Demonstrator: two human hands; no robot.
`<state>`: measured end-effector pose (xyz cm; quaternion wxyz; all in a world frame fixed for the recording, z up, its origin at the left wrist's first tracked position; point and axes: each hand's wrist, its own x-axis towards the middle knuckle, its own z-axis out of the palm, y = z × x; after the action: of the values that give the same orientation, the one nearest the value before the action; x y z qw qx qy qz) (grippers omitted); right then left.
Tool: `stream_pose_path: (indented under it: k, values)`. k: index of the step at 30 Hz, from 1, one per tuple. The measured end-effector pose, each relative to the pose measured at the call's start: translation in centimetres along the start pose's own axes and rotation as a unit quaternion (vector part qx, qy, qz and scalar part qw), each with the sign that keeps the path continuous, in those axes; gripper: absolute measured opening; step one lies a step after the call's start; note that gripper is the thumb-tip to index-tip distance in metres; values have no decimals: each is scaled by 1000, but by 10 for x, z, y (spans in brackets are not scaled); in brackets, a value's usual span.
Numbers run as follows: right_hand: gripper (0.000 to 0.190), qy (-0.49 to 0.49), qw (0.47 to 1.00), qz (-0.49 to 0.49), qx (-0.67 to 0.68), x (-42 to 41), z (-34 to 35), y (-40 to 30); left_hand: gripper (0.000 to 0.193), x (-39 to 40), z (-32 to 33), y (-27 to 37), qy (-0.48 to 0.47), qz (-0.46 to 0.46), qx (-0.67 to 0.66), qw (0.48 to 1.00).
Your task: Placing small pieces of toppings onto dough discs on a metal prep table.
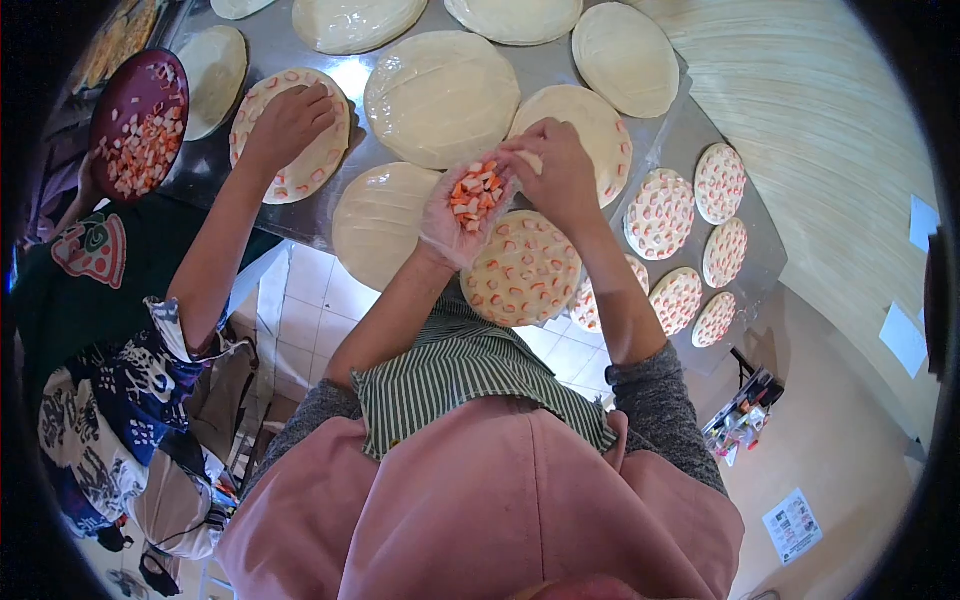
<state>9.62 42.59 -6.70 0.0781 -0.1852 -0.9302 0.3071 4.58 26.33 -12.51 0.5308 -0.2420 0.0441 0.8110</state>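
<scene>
My left hand (450,229), in a clear plastic glove, is cupped palm up around a small heap of diced red-and-white pieces (474,201), which look like crab stick. My right hand (559,169) has its fingers drawn together beside the left palm's edge; whether a piece is between them is hidden. Beneath the right hand lies a round dough base (564,109) with pieces along its right rim. Nearest to my body, another base (523,270) carries pieces across its whole top. A bare, glossy base (390,217) lies left of my left hand.
To the left, a co-worker's hand (292,124) is over a partly dotted base (289,180). Their other hand holds a maroon plate (105,142) of diced pieces. Several plain bases (442,97) cover the metal table (720,184); smaller dotted ones (660,214) lie right, near a wall (750,82).
</scene>
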Motion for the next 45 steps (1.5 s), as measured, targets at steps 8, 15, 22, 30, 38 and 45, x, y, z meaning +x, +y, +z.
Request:
stream_pose_path:
  k: [8,15,22,30,38,45]
  values:
    - [16,-27,999,-36,-9,-9,-5,4,40,8,4,-4,-31,-27,-22,999]
    - [9,14,994,-41,-103,23,-10,50,43,15,-2,-1,27,17,21,999]
    - [9,-84,945,-172,-264,59,0,60,46,17,-2,3,15,-8,12,1000]
    - [10,-57,991,-82,-86,42,-7,29,44,22,6,2,23,-19,14,999]
    - [14,-133,990,-34,43,21,-13,15,35,30,-4,2,23,-57,23,998]
    - [12,-52,963,142,223,39,-11,56,42,33,15,-4,37,-12,57,998]
